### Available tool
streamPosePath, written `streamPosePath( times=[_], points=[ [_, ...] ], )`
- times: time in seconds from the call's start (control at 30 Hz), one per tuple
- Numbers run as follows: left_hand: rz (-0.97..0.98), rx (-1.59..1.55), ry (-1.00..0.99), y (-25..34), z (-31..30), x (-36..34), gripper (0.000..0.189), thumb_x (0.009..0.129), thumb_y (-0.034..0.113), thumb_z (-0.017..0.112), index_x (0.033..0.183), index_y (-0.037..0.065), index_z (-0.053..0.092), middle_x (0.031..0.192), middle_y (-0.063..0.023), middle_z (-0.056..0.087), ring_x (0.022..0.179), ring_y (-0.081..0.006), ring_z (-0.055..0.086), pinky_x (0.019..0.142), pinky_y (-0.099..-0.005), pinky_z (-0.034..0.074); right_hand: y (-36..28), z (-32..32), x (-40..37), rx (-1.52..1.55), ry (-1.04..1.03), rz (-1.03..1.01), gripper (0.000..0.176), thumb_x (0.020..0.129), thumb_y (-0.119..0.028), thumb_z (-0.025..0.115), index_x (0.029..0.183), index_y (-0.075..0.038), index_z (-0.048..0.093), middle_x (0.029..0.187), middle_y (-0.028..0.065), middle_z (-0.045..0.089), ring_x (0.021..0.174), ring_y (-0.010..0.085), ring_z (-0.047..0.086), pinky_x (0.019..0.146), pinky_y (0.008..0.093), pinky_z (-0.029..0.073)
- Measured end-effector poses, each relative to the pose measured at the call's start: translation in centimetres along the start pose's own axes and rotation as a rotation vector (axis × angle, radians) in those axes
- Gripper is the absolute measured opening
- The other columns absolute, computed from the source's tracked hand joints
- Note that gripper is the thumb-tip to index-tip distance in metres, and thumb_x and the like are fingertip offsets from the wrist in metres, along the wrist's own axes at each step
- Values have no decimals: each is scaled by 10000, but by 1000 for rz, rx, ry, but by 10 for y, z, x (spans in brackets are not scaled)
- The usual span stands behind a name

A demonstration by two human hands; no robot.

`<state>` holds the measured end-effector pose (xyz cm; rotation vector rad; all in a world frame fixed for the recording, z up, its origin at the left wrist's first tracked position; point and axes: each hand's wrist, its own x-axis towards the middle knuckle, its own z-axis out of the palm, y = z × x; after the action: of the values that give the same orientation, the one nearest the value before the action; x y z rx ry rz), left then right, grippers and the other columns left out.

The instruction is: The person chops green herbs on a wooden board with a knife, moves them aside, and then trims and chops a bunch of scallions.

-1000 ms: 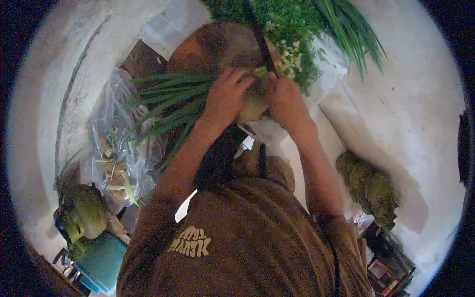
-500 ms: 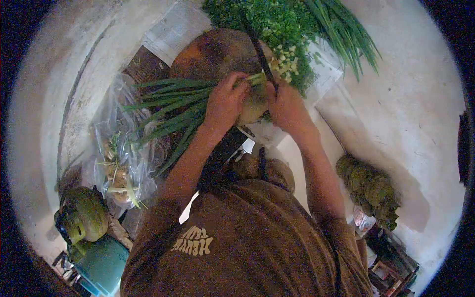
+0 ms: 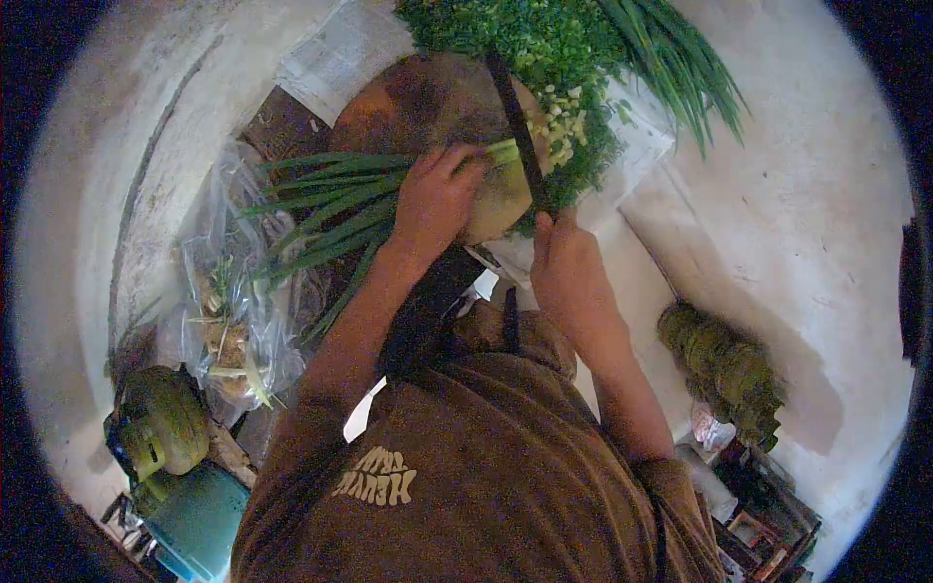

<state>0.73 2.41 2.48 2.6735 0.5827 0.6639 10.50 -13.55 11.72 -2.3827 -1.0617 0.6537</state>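
My left hand (image 3: 434,197) is wrapped round a bunch of green onions (image 3: 335,199), whose long green leaves fan out to the left. Their pale stem ends stick out to the right of my fingers, on a round wooden chopping board (image 3: 408,92). In my right hand (image 3: 573,267) I grip the handle of a dark, long-bladed knife (image 3: 517,131). Its blade points away from me and lies across the pale ends of the bunch. Beyond the board's right edge is a heap of chopped green onions (image 3: 554,49), with pale cut pieces nearest the blade.
Whole green onions (image 3: 680,68) lie at the upper right on white sheeting (image 3: 646,126). A clear plastic bag (image 3: 238,291) with scraps is on the left. A greenish, rounded object (image 3: 165,418) and a teal container (image 3: 199,520) stand lower left; a stacked brownish-green bundle (image 3: 724,369) is at right.
My right hand has drawn back toward me with the knife, sliding the blade along the stem ends. My left hand has shifted slightly left, still on the bunch.
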Motion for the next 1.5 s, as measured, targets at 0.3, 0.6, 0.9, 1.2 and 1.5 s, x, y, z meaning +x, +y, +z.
streamPosePath(
  times=[0.3,0.6,0.9,1.2,1.5],
  points=[
    [-41,-82,27,5,-1,-9,278,830,104,650,1106,99,679,1154,-84,634,1073,-315,582,959,-402,476,14,36,49,127,83,-41,281,1004,-185,429,947,80,504,768,336,597,760,517,585,668,587,436],
    [-28,-86,55,1,1,-5,208,830,121,653,1031,79,681,1099,-100,657,1067,-324,582,975,-411,465,-4,1,8,-59,94,-159,310,1003,-202,432,905,83,500,736,330,589,721,535,571,656,594,439],
    [-53,-182,81,3,-3,-3,186,828,99,658,1008,62,682,1111,-96,649,1054,-329,600,937,-404,494,26,61,50,54,167,-166,293,1008,-183,422,951,97,490,729,331,589,726,539,574,636,574,449],
    [-68,-164,92,3,-1,-8,155,812,91,676,960,43,680,1066,-101,640,1025,-328,611,903,-409,508,-7,-11,4,-20,60,-123,243,977,-174,481,992,66,444,755,334,603,735,527,601,648,590,480],
    [-24,-118,110,3,4,-10,193,804,72,597,982,48,671,1049,-100,622,1016,-312,599,868,-407,514,-8,16,-12,-26,13,53,226,996,-181,446,993,44,424,766,325,614,721,511,610,621,576,494]
  ],
)
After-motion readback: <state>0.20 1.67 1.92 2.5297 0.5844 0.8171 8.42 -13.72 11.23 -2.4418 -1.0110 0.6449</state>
